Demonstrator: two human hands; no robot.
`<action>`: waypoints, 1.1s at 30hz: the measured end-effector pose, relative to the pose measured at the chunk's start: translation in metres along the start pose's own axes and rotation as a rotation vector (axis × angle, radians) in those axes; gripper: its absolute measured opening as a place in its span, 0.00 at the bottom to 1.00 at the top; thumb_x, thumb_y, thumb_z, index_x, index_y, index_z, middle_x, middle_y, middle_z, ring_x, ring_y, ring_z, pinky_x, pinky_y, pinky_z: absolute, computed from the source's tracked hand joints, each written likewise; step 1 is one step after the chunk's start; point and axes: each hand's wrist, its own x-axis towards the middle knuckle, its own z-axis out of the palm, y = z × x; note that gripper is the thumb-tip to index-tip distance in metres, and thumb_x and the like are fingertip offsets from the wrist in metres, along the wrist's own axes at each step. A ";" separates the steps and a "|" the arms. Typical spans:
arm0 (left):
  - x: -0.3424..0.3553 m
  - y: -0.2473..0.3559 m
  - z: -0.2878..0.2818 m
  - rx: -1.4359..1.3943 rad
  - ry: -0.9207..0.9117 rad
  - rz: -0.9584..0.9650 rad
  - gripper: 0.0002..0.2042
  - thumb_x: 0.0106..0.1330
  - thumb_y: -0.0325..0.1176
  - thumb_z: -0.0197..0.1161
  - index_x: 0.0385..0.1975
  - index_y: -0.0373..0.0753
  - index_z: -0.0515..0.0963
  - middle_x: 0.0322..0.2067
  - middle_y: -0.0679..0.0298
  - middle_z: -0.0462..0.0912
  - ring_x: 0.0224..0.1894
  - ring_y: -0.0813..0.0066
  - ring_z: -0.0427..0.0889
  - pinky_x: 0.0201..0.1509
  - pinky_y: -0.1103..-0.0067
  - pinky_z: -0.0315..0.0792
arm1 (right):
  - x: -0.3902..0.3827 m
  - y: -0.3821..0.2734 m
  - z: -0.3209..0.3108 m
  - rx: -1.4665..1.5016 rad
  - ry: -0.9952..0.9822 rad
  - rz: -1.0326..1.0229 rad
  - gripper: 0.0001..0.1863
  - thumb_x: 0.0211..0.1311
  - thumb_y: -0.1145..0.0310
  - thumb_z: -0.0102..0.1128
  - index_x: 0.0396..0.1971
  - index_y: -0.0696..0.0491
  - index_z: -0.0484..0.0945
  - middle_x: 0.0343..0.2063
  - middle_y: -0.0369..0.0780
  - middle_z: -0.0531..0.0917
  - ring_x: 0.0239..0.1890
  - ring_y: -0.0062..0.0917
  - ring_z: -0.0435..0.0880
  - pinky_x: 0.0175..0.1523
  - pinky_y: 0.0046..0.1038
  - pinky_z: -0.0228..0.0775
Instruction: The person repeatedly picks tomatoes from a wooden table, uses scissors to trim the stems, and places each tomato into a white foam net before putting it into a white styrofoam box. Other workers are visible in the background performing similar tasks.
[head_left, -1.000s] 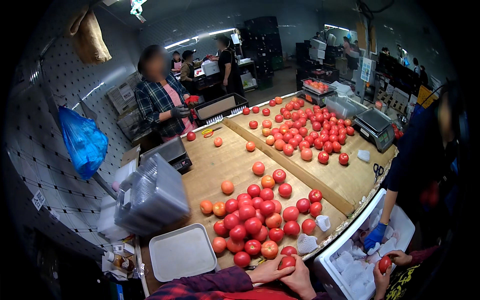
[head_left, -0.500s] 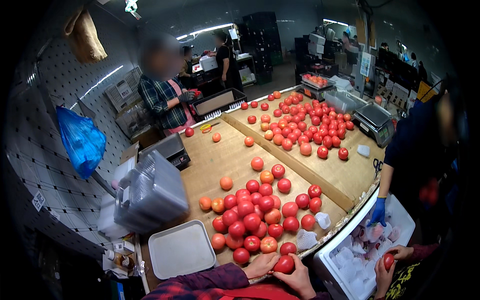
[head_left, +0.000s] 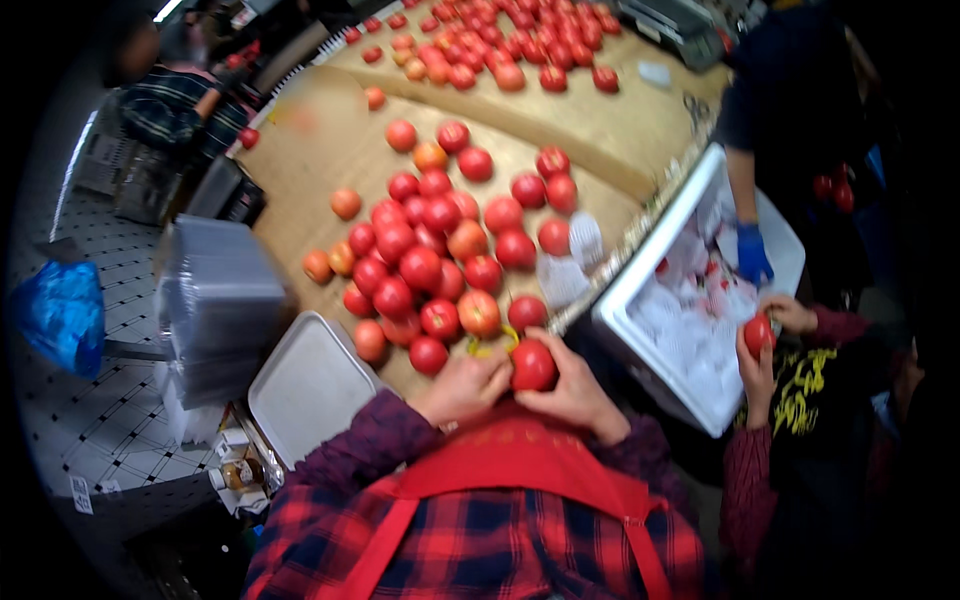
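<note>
A round red tomato [head_left: 535,366] rests in my right hand [head_left: 578,392], with thumb and fingers curled about its right side. My left hand [head_left: 468,388] is closed just left of that tomato, its fingertips near the fruit. A thin yellow looped thing [head_left: 498,345] shows at the far side of my left fingers and appears pinched in them; its kind is blurred. Just beyond both hands lies a heap of red and orange tomatoes [head_left: 420,267] on the tan tabletop. Two white foam net sleeves [head_left: 563,281] lie right of the heap.
To the left are a grey tray [head_left: 300,395] and stacked clear plastic containers [head_left: 222,305]. At right, a blue-gloved hand [head_left: 752,255] reaches into a white foam box [head_left: 650,345] of netted fruit. Another person's hands hold a tomato [head_left: 758,333]. A raised strip [head_left: 590,165] divides the table.
My view has tipped downward, bringing my red apron into sight. The yellow looped thing now shows by my left hand. My right hand still holds a tomato.
</note>
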 end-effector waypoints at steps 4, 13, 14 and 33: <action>0.001 0.006 -0.002 -0.245 0.060 0.104 0.07 0.66 0.28 0.56 0.27 0.33 0.75 0.20 0.56 0.74 0.20 0.68 0.74 0.25 0.74 0.67 | -0.001 -0.005 -0.002 0.141 -0.022 0.018 0.40 0.43 0.69 0.73 0.59 0.55 0.65 0.51 0.45 0.76 0.53 0.32 0.78 0.58 0.30 0.69; -0.003 0.022 -0.025 -0.338 0.136 0.089 0.06 0.66 0.26 0.55 0.27 0.32 0.73 0.20 0.64 0.75 0.22 0.78 0.73 0.27 0.79 0.67 | 0.002 0.002 -0.014 0.368 0.082 0.250 0.38 0.42 0.72 0.72 0.57 0.53 0.66 0.48 0.38 0.74 0.49 0.21 0.75 0.56 0.25 0.68; -0.003 0.024 -0.029 -0.335 0.158 0.117 0.05 0.65 0.25 0.55 0.27 0.32 0.73 0.19 0.65 0.74 0.22 0.79 0.72 0.27 0.80 0.67 | 0.001 0.003 -0.017 0.521 0.110 0.311 0.39 0.42 0.74 0.71 0.58 0.53 0.64 0.48 0.38 0.74 0.48 0.20 0.76 0.54 0.25 0.70; 0.023 0.033 0.002 -0.044 0.282 0.289 0.11 0.58 0.24 0.67 0.41 0.32 0.78 0.38 0.58 0.78 0.39 0.68 0.80 0.41 0.77 0.75 | -0.008 -0.013 -0.019 0.286 0.072 0.118 0.39 0.45 0.72 0.71 0.60 0.54 0.63 0.52 0.41 0.73 0.53 0.24 0.75 0.59 0.26 0.67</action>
